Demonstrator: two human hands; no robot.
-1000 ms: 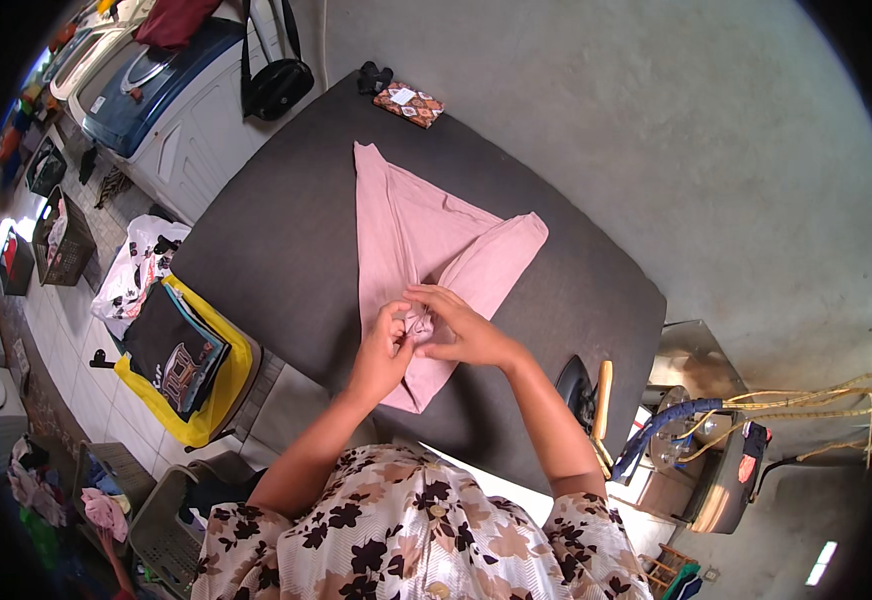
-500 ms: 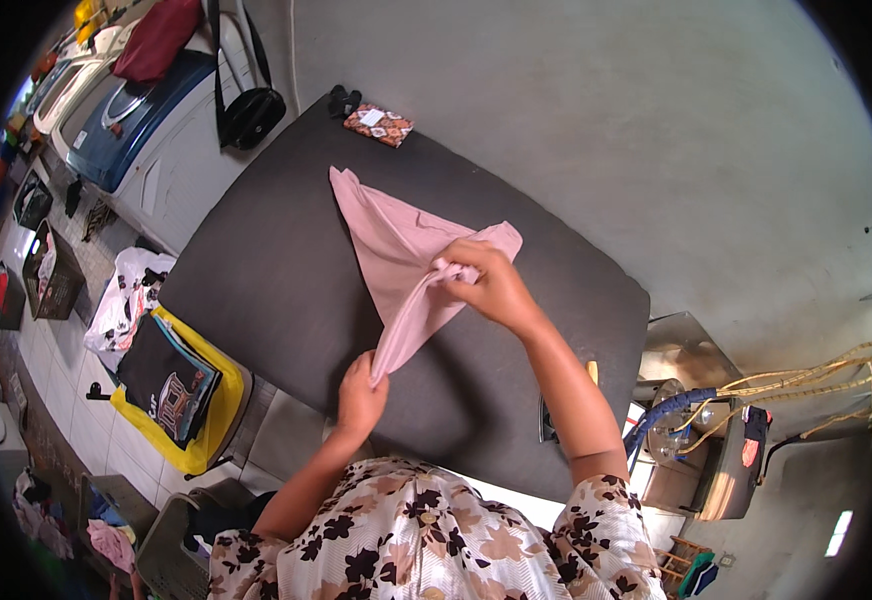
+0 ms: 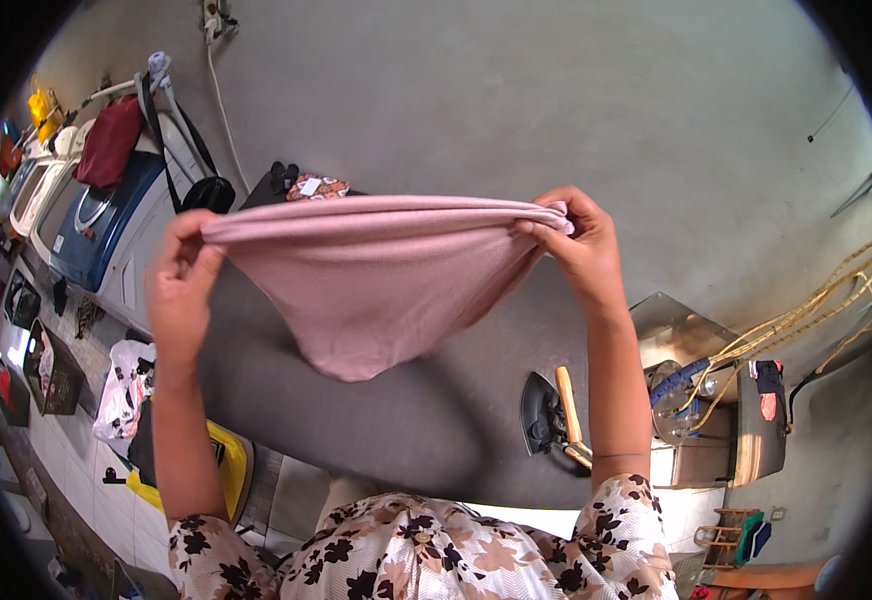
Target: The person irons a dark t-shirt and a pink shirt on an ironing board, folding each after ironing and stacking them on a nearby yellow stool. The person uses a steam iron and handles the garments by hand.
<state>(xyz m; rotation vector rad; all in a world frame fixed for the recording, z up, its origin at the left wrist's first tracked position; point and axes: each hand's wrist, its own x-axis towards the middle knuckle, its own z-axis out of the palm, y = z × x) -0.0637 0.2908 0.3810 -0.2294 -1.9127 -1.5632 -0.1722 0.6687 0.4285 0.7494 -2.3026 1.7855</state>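
A pink cloth [image 3: 386, 280] hangs stretched between my two hands, above the dark padded table [image 3: 356, 430]. Its top edge is gathered in folds, and the lower part droops to a rounded point. My left hand [image 3: 184, 270], slightly blurred, pinches the cloth's left corner. At the other end my right hand [image 3: 581, 245] grips the bunched right corner between thumb and fingers. A clothes iron [image 3: 546, 415] with a tan handle rests on the table near my right forearm.
At the table's far left corner lie a patterned pouch [image 3: 318, 187] and a small black item [image 3: 283, 177]. Left stand a blue-topped washing machine [image 3: 96, 230] and a yellow-edged stand [image 3: 231, 470] holding dark clothes. Yellowish cords [image 3: 806, 300] hang at right.
Both hands have risen and spread apart, lifting the pink cloth off the table and pulling it out sideways. The iron, mostly hidden by my right arm before, now shows.
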